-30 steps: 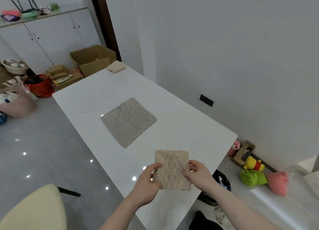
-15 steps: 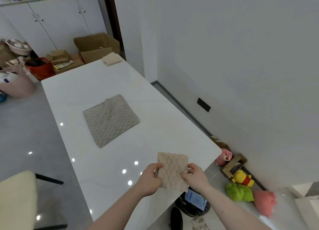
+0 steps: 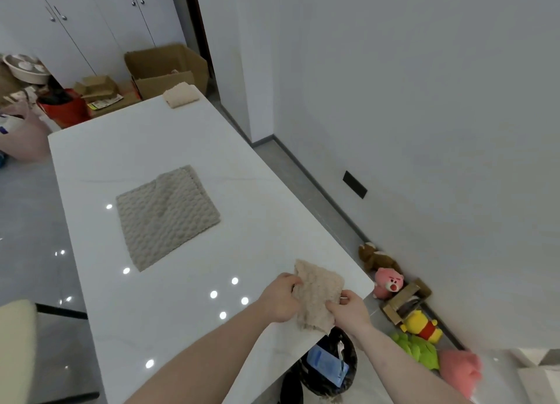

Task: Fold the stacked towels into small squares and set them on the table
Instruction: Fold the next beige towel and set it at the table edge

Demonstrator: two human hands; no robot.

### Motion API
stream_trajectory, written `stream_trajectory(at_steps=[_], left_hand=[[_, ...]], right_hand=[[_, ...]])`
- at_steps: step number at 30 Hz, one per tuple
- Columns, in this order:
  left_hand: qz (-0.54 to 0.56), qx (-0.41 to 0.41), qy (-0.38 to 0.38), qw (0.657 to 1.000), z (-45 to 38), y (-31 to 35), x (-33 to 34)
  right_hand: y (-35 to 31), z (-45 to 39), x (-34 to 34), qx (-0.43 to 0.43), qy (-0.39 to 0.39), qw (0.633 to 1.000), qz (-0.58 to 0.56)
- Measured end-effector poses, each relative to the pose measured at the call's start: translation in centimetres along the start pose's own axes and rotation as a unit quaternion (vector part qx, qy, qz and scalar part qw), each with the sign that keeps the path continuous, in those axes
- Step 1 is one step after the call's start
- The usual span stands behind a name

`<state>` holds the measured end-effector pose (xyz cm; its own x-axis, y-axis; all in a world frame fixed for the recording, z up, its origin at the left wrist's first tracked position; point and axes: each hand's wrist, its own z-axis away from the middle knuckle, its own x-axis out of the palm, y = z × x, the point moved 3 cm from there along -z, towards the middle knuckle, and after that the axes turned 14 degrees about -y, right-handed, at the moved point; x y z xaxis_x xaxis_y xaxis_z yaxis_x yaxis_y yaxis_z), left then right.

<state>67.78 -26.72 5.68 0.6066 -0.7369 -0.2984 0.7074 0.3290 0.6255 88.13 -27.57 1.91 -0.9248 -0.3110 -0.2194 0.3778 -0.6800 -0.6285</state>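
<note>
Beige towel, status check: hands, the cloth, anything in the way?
Left hand and right hand both grip the beige towel, folded small, above the table corner. Grey towel flat mid-table. Nothing in the way.

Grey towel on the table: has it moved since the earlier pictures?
No. The grey towel lies at the same spot on the table; only the camera shifted.

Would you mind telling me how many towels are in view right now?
3: a beige towel held in both hands over the table's near corner, a grey towel flat mid-table, and a folded cream towel at the far end. Stacked layers may hide more.
</note>
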Motion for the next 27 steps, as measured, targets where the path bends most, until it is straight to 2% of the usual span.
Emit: stream_trajectory(at_steps=[8, 14, 21, 24, 27], left_hand=[[-0.086, 0.042, 0.025, 0.995, -6.3, 5.9, -2.8], [-0.126, 0.016, 0.003, 0.992, -7.2, 4.5, -2.0], [-0.118, -0.004, -0.002, 0.993, -5.9, 1.8, -1.7], [-0.102, -0.018, 0.009, 0.995, -5.2, 0.1, -1.8], [-0.096, -0.035, 0.009, 0.995, -4.1, -1.4, -1.6]], right_hand=[[-0.1, -4.4, -2.5, 0.027, 0.074, 0.992, -0.095], [1.6, -5.1, -1.9, 0.081, 0.091, 0.99, -0.068], [2.2, -4.6, -3.1, 0.072, 0.139, 0.982, -0.11], [1.6, -3.8, -3.5, 0.061, 0.17, 0.983, -0.04], [0.7, -2.5, -3.5, -0.04, 0.224, 0.96, 0.163]])
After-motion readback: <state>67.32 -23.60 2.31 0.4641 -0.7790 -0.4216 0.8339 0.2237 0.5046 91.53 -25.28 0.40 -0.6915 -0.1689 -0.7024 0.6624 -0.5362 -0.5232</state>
